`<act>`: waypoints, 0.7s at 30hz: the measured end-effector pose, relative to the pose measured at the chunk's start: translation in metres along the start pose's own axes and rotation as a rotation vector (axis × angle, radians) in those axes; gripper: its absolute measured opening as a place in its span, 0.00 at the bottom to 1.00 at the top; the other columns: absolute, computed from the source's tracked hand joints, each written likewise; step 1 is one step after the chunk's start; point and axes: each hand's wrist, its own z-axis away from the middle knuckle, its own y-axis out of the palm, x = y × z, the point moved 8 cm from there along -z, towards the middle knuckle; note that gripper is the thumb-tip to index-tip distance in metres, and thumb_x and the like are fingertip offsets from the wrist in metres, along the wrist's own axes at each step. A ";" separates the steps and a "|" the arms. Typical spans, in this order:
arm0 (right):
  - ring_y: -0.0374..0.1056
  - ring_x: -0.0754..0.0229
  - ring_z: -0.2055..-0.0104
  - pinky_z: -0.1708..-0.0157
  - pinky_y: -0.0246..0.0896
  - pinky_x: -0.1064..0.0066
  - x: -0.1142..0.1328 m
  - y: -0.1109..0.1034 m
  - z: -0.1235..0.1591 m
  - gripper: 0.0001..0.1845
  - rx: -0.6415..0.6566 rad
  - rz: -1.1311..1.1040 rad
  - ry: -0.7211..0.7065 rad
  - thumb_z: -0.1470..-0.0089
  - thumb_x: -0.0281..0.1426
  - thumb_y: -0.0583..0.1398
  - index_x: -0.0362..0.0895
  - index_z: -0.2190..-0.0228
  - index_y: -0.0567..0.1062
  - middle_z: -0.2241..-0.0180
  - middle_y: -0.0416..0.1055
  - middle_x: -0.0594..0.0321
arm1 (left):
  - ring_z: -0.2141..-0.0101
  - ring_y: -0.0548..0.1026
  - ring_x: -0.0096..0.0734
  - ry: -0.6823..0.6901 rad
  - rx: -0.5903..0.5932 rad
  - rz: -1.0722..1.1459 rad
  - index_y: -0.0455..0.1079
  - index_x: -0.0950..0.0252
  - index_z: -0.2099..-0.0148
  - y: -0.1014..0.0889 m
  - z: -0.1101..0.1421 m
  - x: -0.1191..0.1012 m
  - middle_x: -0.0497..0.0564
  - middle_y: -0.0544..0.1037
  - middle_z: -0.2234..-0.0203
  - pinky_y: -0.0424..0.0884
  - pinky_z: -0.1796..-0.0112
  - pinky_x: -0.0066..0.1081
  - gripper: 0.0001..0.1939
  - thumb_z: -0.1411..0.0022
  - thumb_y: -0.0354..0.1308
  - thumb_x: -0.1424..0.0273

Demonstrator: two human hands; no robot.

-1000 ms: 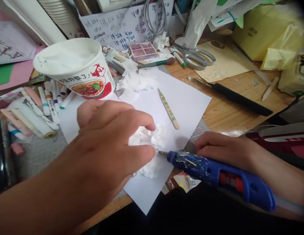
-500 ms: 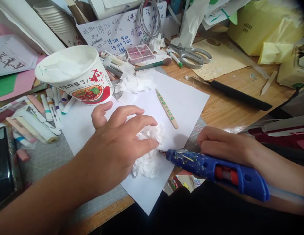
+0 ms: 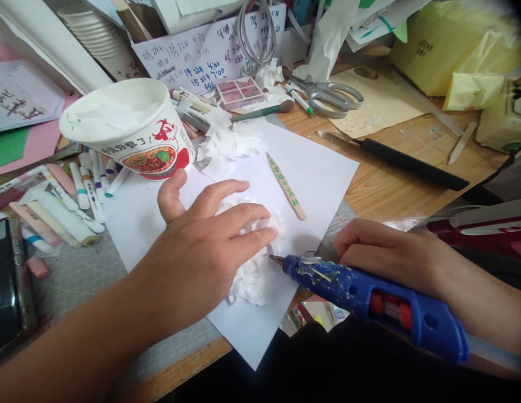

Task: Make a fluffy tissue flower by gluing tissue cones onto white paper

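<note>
My left hand (image 3: 201,246) rests over a clump of crumpled white paper (image 3: 252,280), its fingers spread and touching the top; part of the clump is hidden under it. In my right hand (image 3: 382,252) is a blue hot glue gun (image 3: 348,285), gripped from behind, with its metal nozzle pointing left at the clump's right side. I cannot tell whether the nozzle touches the paper. Beneath the clump lies a white sheet (image 3: 323,162). A flat wooden stick (image 3: 286,187) with green writing lies on that sheet, and a loose heap of torn white paper (image 3: 231,140) sits at its far edge.
A paper bowl (image 3: 130,129) holding white paper stands behind my left hand. Markers (image 3: 84,184) and a dark phone-like device (image 3: 10,280) lie at the left. Scissors (image 3: 331,98), a black-handled tool (image 3: 412,162) and a yellow bag (image 3: 437,50) are at the back right.
The glue gun has tilted slightly, its rear end lower and its nozzle a touch further left. My left fingers have shifted a little to the right over the crumpled paper.
</note>
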 end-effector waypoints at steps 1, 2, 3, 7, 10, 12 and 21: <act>0.67 0.66 0.72 0.73 0.64 0.75 0.002 0.001 0.000 0.08 0.014 0.014 -0.020 0.44 0.27 0.57 0.46 0.75 0.68 0.68 0.67 0.65 | 0.41 0.65 0.48 -0.005 0.006 0.001 0.76 0.53 0.53 0.001 0.000 0.001 0.45 0.80 0.53 0.36 0.42 0.61 0.21 0.33 0.47 0.81; 0.65 0.66 0.73 0.74 0.62 0.75 0.004 0.003 0.000 0.09 0.035 0.034 -0.048 0.43 0.27 0.56 0.46 0.75 0.68 0.69 0.66 0.64 | 0.42 0.66 0.48 -0.009 0.003 0.003 0.76 0.53 0.53 0.001 0.001 0.001 0.45 0.80 0.54 0.36 0.42 0.60 0.21 0.33 0.46 0.81; 0.64 0.66 0.74 0.75 0.61 0.74 0.006 0.004 0.000 0.09 0.054 0.063 -0.078 0.42 0.27 0.55 0.45 0.75 0.67 0.70 0.64 0.64 | 0.43 0.66 0.46 -0.010 -0.008 0.004 0.76 0.53 0.54 0.001 0.001 0.001 0.45 0.80 0.55 0.36 0.41 0.59 0.22 0.33 0.46 0.81; 0.62 0.65 0.76 0.77 0.58 0.72 0.005 0.003 0.001 0.13 0.041 0.161 -0.097 0.39 0.28 0.53 0.46 0.76 0.64 0.73 0.60 0.65 | 0.45 0.68 0.43 0.001 -0.050 0.004 0.75 0.53 0.54 0.000 0.002 0.001 0.44 0.81 0.58 0.36 0.41 0.57 0.23 0.35 0.44 0.83; 0.66 0.63 0.72 0.74 0.62 0.70 0.003 0.005 0.002 0.11 0.070 0.145 -0.044 0.38 0.29 0.52 0.46 0.73 0.67 0.68 0.64 0.61 | 0.46 0.68 0.44 -0.004 -0.056 0.016 0.74 0.54 0.54 -0.001 0.002 0.001 0.43 0.81 0.58 0.37 0.41 0.57 0.23 0.36 0.44 0.83; 0.68 0.62 0.70 0.73 0.64 0.70 0.004 0.005 0.002 0.09 0.068 0.143 -0.041 0.37 0.30 0.51 0.47 0.70 0.68 0.65 0.66 0.60 | 0.46 0.68 0.44 -0.009 -0.050 0.027 0.74 0.55 0.55 -0.001 0.002 0.001 0.42 0.81 0.59 0.37 0.42 0.58 0.23 0.35 0.44 0.83; 0.62 0.64 0.78 0.80 0.56 0.71 0.011 -0.002 -0.002 0.14 -0.038 0.336 -0.146 0.38 0.31 0.53 0.47 0.77 0.62 0.74 0.58 0.65 | 0.46 0.68 0.45 -0.015 -0.050 0.047 0.74 0.54 0.54 -0.001 0.004 0.003 0.42 0.81 0.59 0.37 0.40 0.57 0.21 0.35 0.45 0.82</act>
